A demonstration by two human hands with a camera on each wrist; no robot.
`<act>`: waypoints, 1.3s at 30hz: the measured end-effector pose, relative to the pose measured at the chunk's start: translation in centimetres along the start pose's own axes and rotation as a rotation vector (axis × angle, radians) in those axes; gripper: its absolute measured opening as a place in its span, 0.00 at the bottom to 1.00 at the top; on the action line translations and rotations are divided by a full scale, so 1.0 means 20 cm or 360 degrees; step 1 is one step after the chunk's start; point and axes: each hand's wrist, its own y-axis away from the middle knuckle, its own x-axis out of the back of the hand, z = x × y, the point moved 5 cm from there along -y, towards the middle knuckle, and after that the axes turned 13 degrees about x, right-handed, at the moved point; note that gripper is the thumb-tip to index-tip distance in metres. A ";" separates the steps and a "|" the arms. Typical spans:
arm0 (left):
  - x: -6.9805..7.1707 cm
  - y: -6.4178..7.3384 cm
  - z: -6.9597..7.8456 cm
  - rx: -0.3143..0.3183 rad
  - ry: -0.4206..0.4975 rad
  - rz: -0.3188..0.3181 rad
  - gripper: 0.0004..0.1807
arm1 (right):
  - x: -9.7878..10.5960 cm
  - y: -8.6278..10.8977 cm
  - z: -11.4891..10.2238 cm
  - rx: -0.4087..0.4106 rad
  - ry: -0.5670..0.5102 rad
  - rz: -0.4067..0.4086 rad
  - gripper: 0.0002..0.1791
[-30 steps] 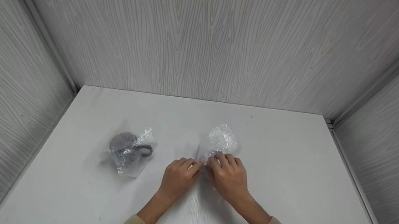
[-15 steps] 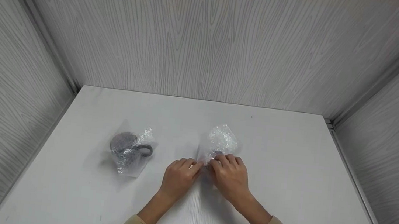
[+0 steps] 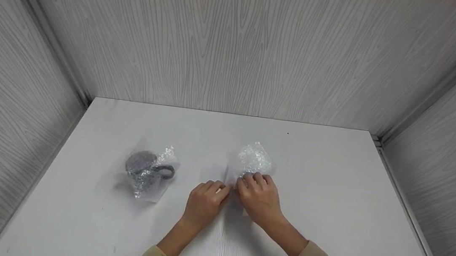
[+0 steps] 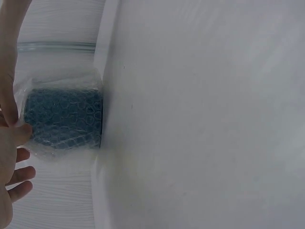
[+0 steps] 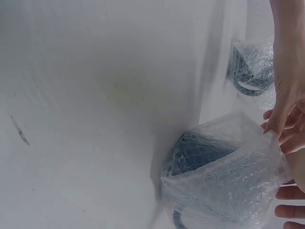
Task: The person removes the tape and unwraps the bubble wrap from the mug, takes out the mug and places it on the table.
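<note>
A dark mug (image 5: 200, 150) sits inside a clear bubble-wrap bag (image 5: 228, 186) on the table; part of its handle shows low in the right wrist view. In the head view my hands largely cover the bag's near end. My left hand (image 3: 204, 202) pinches the near left edge of the wrap between thumb and forefinger, its other fingers loosely bent. Thumb and fingers of my right hand (image 3: 260, 199) pinch the wrap's near edge just beside the left. Seen from the left wrist, the wrap (image 4: 64, 114) lies over the dark mug right at the fingertips.
To the left stands a second grey mug (image 3: 141, 162) in bubble wrap, its looped handle pointing right. Both lie on a white table (image 3: 331, 190) enclosed by wood-grain panels (image 3: 236, 48) at the back and sides.
My right hand has shifted slightly up and left along the bag's near edge, its fingers now more bunched. My left hand and the other wrapped mug stay put.
</note>
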 end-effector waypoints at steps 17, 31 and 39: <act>0.00 0.00 0.01 0.0005 -0.0005 -0.0020 0.11 | -0.02 -0.08 0.07 0.0215 -0.0105 -0.0348 0.13; -0.01 0.01 0.00 0.0010 0.0023 -0.0059 0.11 | -0.05 -0.06 0.03 0.0362 0.0024 -0.0314 0.11; -0.01 0.01 0.00 0.0010 0.0023 -0.0053 0.11 | -0.05 -0.02 0.03 0.0419 0.0085 -0.0113 0.14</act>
